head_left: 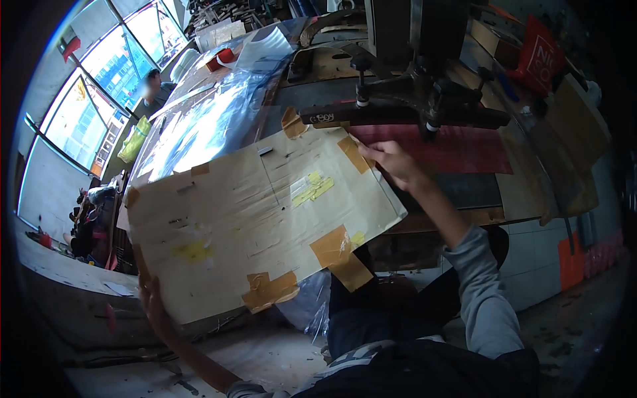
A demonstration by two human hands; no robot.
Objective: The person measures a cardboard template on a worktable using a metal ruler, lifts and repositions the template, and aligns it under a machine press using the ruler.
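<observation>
A large pale board [232, 232], patched with brown tape and yellow marks, is held up at a tilt over the near side of the worktable. My left hand [152, 302] grips its lower left edge, with the fingers partly hidden by the board. My right hand [393, 162] pinches its upper right edge beside a strip of brown tape [355, 154]. Just beyond the board stands a dark metal machine with a long horizontal bar [405, 118], above a red sheet [451, 149] on the table.
Clear plastic sheeting [222, 109] covers the table's left part, with a red tape roll [220, 60] behind. A person [156, 91] is by the windows at the left. A red bag [537, 58] and cardboard [576, 123] are at the right.
</observation>
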